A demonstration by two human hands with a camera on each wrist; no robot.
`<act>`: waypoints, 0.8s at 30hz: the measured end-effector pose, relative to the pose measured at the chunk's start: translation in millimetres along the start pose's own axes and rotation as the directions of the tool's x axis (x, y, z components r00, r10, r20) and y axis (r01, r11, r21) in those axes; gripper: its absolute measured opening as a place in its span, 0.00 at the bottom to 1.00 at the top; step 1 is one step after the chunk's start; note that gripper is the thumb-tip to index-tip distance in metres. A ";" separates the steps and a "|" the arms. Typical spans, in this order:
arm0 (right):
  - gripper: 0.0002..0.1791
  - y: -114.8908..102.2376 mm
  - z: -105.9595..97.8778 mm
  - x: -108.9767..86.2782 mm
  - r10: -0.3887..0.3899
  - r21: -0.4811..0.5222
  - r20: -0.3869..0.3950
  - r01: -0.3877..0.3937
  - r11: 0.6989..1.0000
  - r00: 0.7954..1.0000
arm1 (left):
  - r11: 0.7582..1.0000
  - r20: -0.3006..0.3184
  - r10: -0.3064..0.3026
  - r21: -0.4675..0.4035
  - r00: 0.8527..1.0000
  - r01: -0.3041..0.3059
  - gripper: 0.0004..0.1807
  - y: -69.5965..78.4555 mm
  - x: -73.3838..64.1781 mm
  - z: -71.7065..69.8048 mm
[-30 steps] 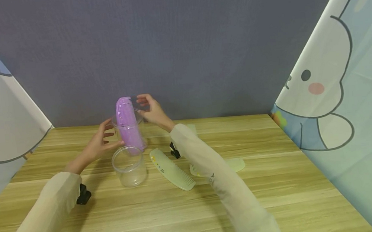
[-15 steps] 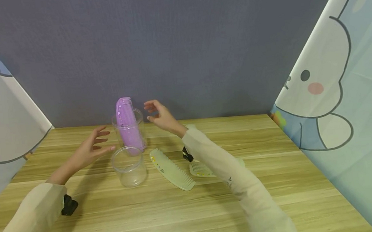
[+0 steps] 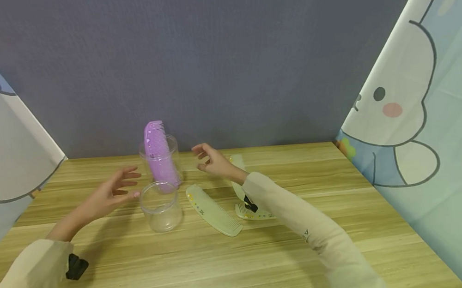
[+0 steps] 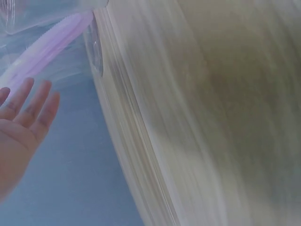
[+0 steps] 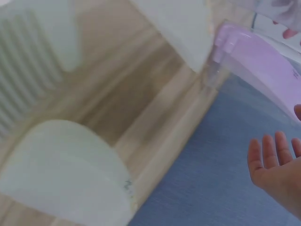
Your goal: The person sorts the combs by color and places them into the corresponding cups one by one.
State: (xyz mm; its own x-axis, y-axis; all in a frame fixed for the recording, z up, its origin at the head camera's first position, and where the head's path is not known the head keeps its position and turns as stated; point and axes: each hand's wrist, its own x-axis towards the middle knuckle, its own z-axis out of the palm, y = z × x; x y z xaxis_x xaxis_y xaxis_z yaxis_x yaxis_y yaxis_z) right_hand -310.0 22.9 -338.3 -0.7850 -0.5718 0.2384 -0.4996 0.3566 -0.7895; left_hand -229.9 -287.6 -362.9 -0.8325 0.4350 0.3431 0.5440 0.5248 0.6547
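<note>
Front jar sits btwn L hand & nearest pale comb.

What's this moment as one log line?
left hand: empty, beside clear round plastic front tub; right hand: empty; purple curved comb: tilted inside clear round plastic rear tub; three pale green curved combs: on woodgrain tabletop

You face a grey wall behind a wooden table, a cartoon-printed left cloth and right cloth flanking it.
</note>
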 end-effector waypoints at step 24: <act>0.32 24.7 32.9 -40.0 0.202 -0.201 0.241 -0.154 0.967 0.949 | 0.996 0.132 0.080 -0.058 0.988 -0.073 0.44 6.8 -10.5 25.5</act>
State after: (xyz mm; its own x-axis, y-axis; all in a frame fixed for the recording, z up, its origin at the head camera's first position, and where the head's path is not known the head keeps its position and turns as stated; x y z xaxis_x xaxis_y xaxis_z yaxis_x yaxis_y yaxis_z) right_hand -278.9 30.3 -385.9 -0.7577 -0.6489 -0.0690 -0.4357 0.5818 -0.6868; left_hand -214.8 -270.0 -379.2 -0.7653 0.5685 0.3020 0.5959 0.4482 0.6664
